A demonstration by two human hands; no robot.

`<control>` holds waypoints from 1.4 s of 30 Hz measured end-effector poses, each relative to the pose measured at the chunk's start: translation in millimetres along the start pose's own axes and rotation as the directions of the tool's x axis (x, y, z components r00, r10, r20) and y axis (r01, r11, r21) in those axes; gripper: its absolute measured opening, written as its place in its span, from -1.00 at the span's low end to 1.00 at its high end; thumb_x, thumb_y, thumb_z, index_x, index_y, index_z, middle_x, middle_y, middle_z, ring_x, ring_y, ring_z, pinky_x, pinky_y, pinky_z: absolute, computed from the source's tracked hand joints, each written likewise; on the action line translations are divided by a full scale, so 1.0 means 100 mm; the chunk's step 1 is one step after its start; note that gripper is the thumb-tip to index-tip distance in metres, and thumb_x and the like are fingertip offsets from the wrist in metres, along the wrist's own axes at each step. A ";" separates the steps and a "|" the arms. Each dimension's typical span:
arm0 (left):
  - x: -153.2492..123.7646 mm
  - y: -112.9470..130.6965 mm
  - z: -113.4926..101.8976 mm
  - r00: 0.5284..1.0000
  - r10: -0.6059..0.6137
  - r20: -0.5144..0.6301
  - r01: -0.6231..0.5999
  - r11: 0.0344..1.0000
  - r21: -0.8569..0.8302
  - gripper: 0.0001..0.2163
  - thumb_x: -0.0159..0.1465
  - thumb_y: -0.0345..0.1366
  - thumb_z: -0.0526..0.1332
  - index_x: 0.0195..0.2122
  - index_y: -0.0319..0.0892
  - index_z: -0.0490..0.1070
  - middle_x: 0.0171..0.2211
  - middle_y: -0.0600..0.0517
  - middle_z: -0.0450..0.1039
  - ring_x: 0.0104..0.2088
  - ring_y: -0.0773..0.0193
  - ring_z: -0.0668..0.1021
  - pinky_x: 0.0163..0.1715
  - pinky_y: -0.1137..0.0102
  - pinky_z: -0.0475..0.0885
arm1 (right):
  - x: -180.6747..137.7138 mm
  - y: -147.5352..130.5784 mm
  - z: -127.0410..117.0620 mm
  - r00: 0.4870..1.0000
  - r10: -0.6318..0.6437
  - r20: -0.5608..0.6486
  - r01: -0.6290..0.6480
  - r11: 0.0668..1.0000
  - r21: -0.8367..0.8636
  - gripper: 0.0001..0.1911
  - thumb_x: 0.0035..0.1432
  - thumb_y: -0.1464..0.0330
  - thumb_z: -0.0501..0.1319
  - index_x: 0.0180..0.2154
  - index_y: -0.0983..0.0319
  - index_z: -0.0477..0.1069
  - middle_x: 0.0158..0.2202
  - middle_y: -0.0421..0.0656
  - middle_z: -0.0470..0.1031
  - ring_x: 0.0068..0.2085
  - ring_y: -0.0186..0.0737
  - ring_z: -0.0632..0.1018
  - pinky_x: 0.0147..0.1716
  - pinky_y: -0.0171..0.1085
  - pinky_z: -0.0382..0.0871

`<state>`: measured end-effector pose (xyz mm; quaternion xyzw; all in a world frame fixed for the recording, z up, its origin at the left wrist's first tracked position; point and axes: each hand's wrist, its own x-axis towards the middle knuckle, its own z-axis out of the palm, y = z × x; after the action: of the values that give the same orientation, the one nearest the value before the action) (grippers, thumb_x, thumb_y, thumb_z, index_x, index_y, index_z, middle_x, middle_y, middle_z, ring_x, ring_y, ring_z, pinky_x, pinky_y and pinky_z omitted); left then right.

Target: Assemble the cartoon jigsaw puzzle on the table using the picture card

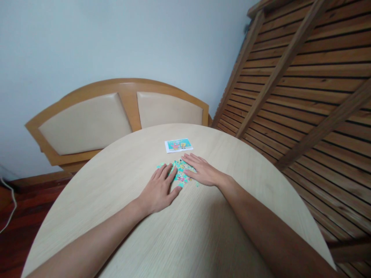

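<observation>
A pile of small jigsaw puzzle pieces [180, 175], mostly turquoise with bits of pink and yellow, lies spread on the round table. My left hand [159, 189] rests at the pile's left side, palm down, its fingers apart and touching the edge pieces. From the right, my right hand [201, 170] reaches over the pile with fingers stretched out, covering some pieces. Neither hand grips anything. Just beyond the pile lies a picture card [179, 145] with pink and yellow cartoon figures on a turquoise ground.
The pale wooden table [121, 224] has a rounded edge. Behind it stands a wooden headboard-like backrest [133, 104] with cream panels against the wall. A slatted wooden frame [290, 92] leans at the right. A white cable [13, 200] hangs at the far left.
</observation>
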<state>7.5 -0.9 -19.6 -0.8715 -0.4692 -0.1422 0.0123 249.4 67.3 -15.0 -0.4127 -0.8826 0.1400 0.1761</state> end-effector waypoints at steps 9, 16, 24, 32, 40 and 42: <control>0.02 -0.03 0.05 0.998 -0.012 -0.054 0.012 1.000 -0.002 -0.43 0.46 -0.03 0.04 0.36 -0.31 0.19 0.35 -0.28 0.19 0.36 -0.16 0.23 0.33 -0.05 0.18 | -0.03 -0.06 0.01 0.993 0.103 0.060 -0.094 0.987 -0.131 -0.20 0.34 -0.15 -0.04 0.42 0.16 0.08 0.47 -0.05 -0.10 0.46 0.19 -0.01 0.37 0.26 -0.09; 0.01 0.04 -0.05 0.996 0.070 -0.046 -0.071 0.997 -0.026 -0.57 0.47 -0.11 0.04 0.25 -0.21 0.36 0.29 -0.18 0.32 0.33 -0.07 0.30 0.34 -0.02 0.19 | 0.00 0.03 0.06 1.000 -0.024 -0.013 0.024 1.000 -0.011 -0.38 0.46 0.03 -0.11 0.40 0.14 0.13 0.41 -0.07 0.15 0.43 0.01 0.13 0.37 0.14 0.01; 0.01 0.03 0.05 0.994 -0.108 0.021 0.108 0.994 0.028 -0.32 0.39 0.15 0.06 0.42 -0.14 0.10 0.45 -0.23 -0.04 0.42 -0.35 0.00 0.30 -0.19 0.10 | 0.01 0.04 0.07 0.992 0.058 -0.115 -0.061 0.998 -0.025 -0.34 0.43 -0.04 -0.13 0.35 0.15 0.23 0.41 -0.04 0.15 0.42 -0.01 0.18 0.36 0.13 0.04; 0.12 -0.10 0.14 0.981 -0.193 0.004 0.193 0.981 -0.035 -0.22 0.34 0.21 0.08 0.41 -0.27 0.07 0.41 -0.33 0.05 0.41 -0.33 0.07 0.29 -0.18 0.13 | -0.02 -0.10 0.02 0.995 0.032 0.091 -0.023 0.996 -0.091 -0.02 0.23 -0.25 0.00 0.44 0.22 -0.01 0.47 0.06 -0.09 0.46 0.13 -0.01 0.40 0.20 -0.21; 0.24 -0.26 0.01 0.978 -0.185 -0.093 0.169 0.972 -0.164 -0.50 0.42 -0.15 -0.02 0.30 -0.32 0.25 0.34 -0.24 0.25 0.35 -0.04 0.31 0.33 -0.01 0.19 | 0.01 -0.17 0.14 0.992 0.111 0.063 -0.100 0.984 -0.149 0.24 0.06 -0.38 0.04 0.46 0.32 -0.16 0.49 0.14 -0.26 0.47 0.22 -0.15 0.39 0.24 -0.34; 0.18 -0.32 0.00 0.976 -0.159 -0.152 0.140 0.982 -0.126 -0.53 0.38 -0.22 0.03 0.24 -0.36 0.30 0.28 -0.27 0.32 0.29 -0.03 0.38 0.31 0.05 0.26 | 0.05 -0.20 0.15 0.985 0.156 0.077 -0.143 0.979 -0.148 0.26 0.05 -0.38 0.03 0.46 0.35 -0.16 0.48 0.15 -0.28 0.47 0.23 -0.16 0.38 0.26 -0.35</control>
<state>-9.8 31.7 -19.0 -0.8186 -0.5219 -0.2394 -0.0107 226.4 57.4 -19.9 -0.4829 -0.8637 0.1075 0.0962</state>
